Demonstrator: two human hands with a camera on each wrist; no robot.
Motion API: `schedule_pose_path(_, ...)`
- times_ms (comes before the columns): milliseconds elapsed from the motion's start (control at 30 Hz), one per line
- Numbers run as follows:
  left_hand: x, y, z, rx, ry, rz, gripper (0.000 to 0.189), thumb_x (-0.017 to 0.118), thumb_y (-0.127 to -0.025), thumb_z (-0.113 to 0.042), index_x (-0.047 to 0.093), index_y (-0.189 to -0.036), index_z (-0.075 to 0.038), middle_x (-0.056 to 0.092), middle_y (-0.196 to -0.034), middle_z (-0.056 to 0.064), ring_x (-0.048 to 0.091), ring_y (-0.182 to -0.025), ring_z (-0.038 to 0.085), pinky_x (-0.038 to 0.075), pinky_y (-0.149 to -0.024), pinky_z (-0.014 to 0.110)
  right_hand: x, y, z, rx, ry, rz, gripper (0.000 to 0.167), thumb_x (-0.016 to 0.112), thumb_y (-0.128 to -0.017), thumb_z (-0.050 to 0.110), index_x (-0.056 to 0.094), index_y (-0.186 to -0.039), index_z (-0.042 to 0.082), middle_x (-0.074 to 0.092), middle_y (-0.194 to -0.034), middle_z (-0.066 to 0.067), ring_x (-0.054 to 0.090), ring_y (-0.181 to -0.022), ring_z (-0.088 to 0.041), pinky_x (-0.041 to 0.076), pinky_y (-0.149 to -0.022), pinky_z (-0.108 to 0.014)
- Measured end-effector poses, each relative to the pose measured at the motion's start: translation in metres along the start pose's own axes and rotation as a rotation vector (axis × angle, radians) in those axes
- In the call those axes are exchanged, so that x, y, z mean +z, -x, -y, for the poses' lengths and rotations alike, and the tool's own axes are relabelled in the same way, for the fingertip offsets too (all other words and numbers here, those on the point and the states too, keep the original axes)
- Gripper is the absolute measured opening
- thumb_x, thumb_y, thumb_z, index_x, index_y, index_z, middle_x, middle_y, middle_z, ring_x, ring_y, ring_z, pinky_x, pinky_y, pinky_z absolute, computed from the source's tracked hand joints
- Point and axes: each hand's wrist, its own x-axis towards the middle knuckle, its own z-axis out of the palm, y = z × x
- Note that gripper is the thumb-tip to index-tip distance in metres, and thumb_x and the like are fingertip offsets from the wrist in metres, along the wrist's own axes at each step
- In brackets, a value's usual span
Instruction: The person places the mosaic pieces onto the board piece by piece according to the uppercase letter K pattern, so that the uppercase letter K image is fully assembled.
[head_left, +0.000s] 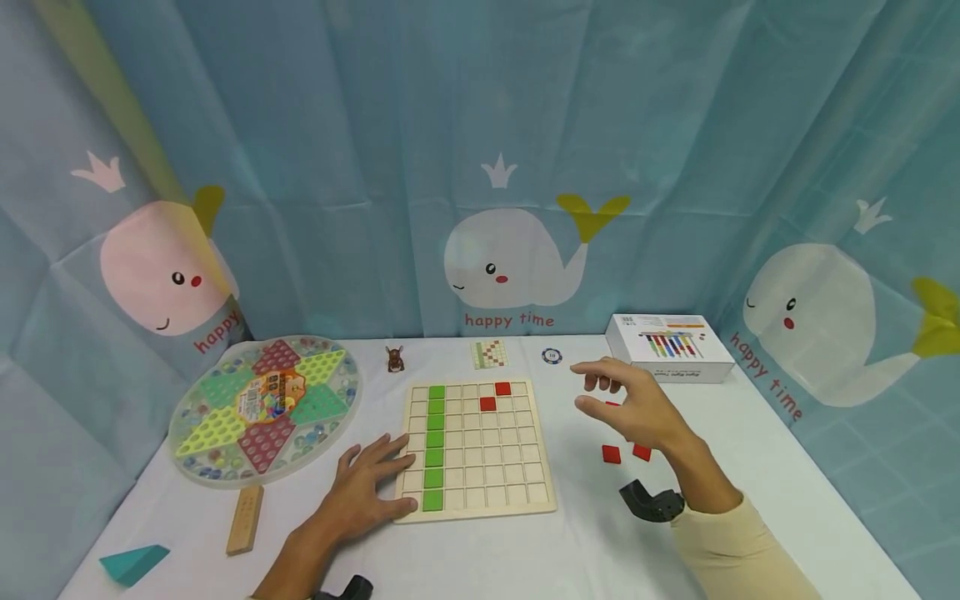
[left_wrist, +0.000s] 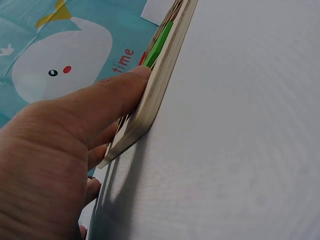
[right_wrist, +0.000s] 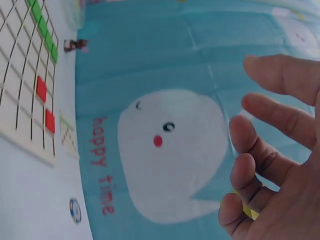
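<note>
A wooden grid board (head_left: 495,483) lies flat on the table. Its second column from the left is filled with green tiles (head_left: 434,457), and two red tiles (head_left: 488,404) sit diagonally near the top right. My left hand (head_left: 363,492) rests on the board's left edge with spread fingers; in the left wrist view, the thumb (left_wrist: 107,102) touches the rim by a green tile. Right of the board my right hand (head_left: 637,404) hovers with loosely bent, parted fingers and nothing between them. Below it lie loose red squares (head_left: 611,454), partly hidden by the hand and wrist.
A small pattern card (head_left: 490,354), a brown figurine (head_left: 395,359) and a poker chip (head_left: 552,356) lie behind the board. A white box (head_left: 675,371) stands back right. At left are a round marble board (head_left: 266,396), a wooden block (head_left: 245,521) and a teal wedge (head_left: 135,565).
</note>
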Motion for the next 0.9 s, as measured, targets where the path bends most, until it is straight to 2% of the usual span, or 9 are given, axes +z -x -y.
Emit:
schedule_pose_path(200,0.001,0.0,0.001,0.007,0.005,-0.013,0.067,0.078,-0.072,-0.053,0.067,-0.124,-0.011,0.047,-0.144,0.002,0.03,-0.138,0.032,0.009,-0.106,0.06,-0.008,0.021,-0.013,0.012,0.057,-0.001,0.039,0.075,-0.079,-0.001,0.066,-0.117,0.003,0.058,-0.09,0.002,0.051,-0.083,-0.015,0.044,-0.071,-0.028)
schedule_pose_path(400,0.002,0.0,0.001,0.011,0.012,-0.016,0.067,0.078,-0.071,-0.052,0.068,-0.123,-0.011,0.047,-0.144,0.002,0.03,-0.138,0.032,0.009,-0.106,0.06,-0.008,0.042,-0.034,0.064,0.08,0.025,0.037,0.076,-0.082,0.011,0.068,-0.118,0.014,0.058,-0.094,0.009,0.051,-0.086,-0.01,0.045,-0.072,-0.03)
schedule_pose_path(600,0.002,0.001,0.0,0.014,0.012,-0.015,0.067,0.077,-0.072,-0.052,0.068,-0.123,-0.01,0.047,-0.144,0.003,0.031,-0.138,0.033,0.01,-0.106,0.06,-0.003,0.06,-0.059,0.121,0.055,0.063,0.037,0.077,-0.083,0.015,0.068,-0.118,0.016,0.059,-0.092,0.008,0.053,-0.087,-0.019,0.045,-0.073,-0.037)
schedule_pose_path(733,0.0,0.001,-0.001,0.011,0.008,-0.009,0.067,0.076,-0.073,-0.053,0.067,-0.123,-0.01,0.047,-0.144,0.003,0.031,-0.138,0.033,0.01,-0.106,0.06,0.001,0.07,-0.074,0.207,0.049,0.098,0.036,0.077,-0.083,0.017,0.068,-0.118,0.012,0.061,-0.092,-0.001,0.052,-0.088,-0.026,0.046,-0.073,-0.041)
schedule_pose_path(900,-0.001,0.001,-0.001,0.003,0.007,0.006,0.068,0.076,-0.073,-0.053,0.067,-0.125,-0.01,0.046,-0.145,0.003,0.029,-0.138,0.033,0.009,-0.106,0.06,0.005,0.08,-0.087,0.32,0.055,0.136,0.039,0.079,-0.081,0.019,0.069,-0.117,0.008,0.06,-0.094,-0.002,0.05,-0.089,-0.026,0.047,-0.07,-0.035)
